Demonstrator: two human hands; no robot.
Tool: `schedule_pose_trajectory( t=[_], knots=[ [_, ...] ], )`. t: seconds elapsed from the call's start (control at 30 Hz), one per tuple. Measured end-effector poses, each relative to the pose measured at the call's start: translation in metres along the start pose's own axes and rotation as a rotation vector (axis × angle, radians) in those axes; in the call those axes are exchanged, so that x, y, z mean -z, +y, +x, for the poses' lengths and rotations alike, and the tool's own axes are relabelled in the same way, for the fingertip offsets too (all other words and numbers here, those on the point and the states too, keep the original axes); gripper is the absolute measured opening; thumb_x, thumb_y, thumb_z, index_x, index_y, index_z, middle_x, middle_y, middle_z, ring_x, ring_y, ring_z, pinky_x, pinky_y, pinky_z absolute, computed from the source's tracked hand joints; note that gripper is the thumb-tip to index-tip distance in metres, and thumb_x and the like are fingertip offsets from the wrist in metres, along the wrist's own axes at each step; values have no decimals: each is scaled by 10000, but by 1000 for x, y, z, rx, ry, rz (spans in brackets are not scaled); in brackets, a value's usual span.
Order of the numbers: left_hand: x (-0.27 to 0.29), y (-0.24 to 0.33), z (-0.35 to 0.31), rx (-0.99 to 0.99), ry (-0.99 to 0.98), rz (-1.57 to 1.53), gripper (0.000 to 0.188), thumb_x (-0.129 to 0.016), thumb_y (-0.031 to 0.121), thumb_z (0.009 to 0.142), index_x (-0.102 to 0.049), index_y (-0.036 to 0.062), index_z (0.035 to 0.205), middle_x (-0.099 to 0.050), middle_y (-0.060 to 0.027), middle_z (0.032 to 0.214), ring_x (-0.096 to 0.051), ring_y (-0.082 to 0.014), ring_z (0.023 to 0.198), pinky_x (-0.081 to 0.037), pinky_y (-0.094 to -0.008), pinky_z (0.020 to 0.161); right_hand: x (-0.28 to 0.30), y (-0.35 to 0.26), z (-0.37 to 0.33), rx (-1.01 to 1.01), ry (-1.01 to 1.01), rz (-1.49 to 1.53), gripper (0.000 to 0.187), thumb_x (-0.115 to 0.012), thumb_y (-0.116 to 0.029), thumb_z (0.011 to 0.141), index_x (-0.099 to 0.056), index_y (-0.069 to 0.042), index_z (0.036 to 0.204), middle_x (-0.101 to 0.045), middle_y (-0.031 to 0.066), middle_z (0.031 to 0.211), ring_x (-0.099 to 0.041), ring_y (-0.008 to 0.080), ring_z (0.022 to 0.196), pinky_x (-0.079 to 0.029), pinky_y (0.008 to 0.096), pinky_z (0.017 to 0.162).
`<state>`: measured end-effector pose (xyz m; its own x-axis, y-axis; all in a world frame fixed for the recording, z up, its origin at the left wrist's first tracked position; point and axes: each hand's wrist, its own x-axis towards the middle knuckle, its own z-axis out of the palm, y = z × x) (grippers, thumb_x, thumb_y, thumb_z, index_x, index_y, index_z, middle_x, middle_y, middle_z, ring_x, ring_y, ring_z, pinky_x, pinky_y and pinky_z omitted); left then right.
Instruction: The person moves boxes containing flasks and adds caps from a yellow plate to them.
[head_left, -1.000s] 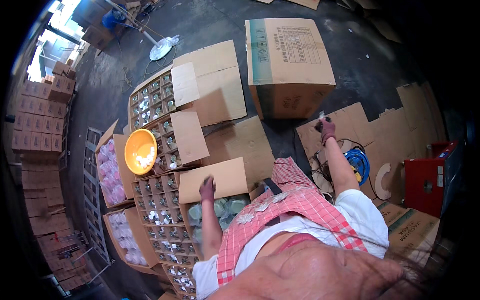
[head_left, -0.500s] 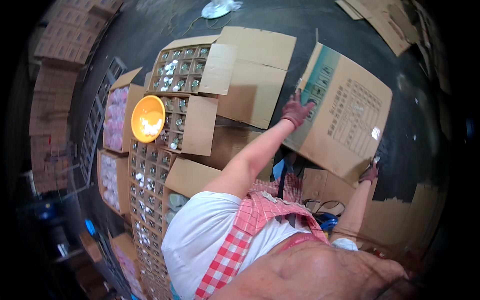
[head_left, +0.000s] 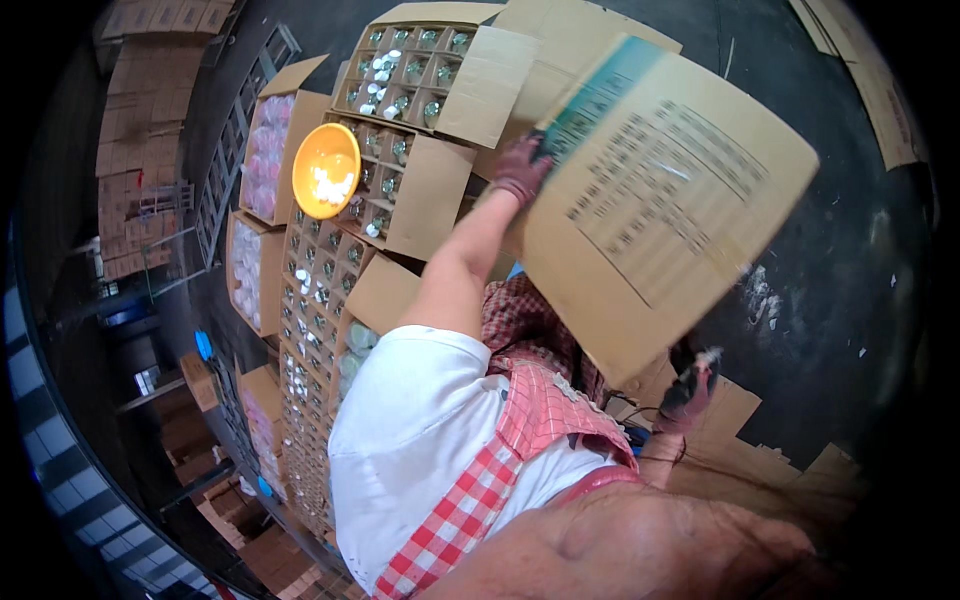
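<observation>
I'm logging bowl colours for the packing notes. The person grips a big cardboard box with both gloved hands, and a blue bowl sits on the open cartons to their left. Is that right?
Not quite: the bowl is orange, not blue, as the head view shows. The rest stands: the left hand and right hand, both gloved, grip the big cardboard box, and the bowl sits on the open cartons to the person's left.

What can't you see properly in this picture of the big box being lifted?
Head view only:
- Inside of the big cardboard box: only its printed outer side shows.
- Right hand: partly behind the box's lower corner, so its grip is unclear.
- Left hand: fingertips hidden at the box edge.
- Floor beneath the box: covered by it.
- Small pieces in the orange bowl: too small to identify.
</observation>
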<state>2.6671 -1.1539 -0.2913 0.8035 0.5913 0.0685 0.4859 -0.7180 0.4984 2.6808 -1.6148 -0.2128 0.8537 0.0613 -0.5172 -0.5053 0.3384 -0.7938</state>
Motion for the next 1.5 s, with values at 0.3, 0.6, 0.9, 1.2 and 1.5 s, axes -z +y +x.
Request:
schedule_pose_trajectory(
  t=[0.3, 0.6, 0.9, 1.2, 1.5],
  knots=[
    [34, -16, 82, 412, -230, -15, 709, -367, 575, 744, -335, 59, 1230, -354, -166, 1249, -327, -314, 1153, -249, -377, 956, -77, 50, 202, 484, -73, -257, 234, -519, -116, 771, -494, -13, 980, -513, 30, 879, -485, 134, 781, -402, 244, 681],
    [27, -73, 64, 693, -289, -177, 648, -375, 540, 759, -317, 118, 1246, -278, -156, 1300, -267, -310, 1194, -226, -368, 976, -387, 39, 269, 350, -308, -435, 446, -538, -102, 764, -412, -59, 1190, -516, 19, 971, -490, 125, 784, -411, 258, 687],
    [31, -126, 8, 966, -297, -611, 732, -326, 612, 738, -298, 99, 1259, -310, -168, 1279, -342, -294, 1151, -263, -339, 955, -485, 153, 303, 253, -745, -573, 391, -557, -68, 746, -470, -24, 1125, -528, 38, 968, -493, 130, 815, -406, 249, 727],
    [94, -120, 9, 1193, -159, -667, 629, -424, 600, 715, -569, 39, 958, -570, -141, 961, -511, -221, 950, -380, -314, 822, -489, 163, 307, -65, -983, -727, 202, -540, -180, 782, -555, -28, 915, -480, -20, 717, -433, 98, 604, -382, 238, 554],
    [28, -89, -12, 1125, -381, 300, 859, -500, 610, 640, -282, 56, 1261, -376, -179, 1227, -332, -315, 1153, -278, -381, 946, -185, 17, 323, -225, -396, -591, 228, -550, -183, 777, -497, -41, 948, -537, 67, 681, -435, 83, 441, -367, 201, 403]
  ],
)
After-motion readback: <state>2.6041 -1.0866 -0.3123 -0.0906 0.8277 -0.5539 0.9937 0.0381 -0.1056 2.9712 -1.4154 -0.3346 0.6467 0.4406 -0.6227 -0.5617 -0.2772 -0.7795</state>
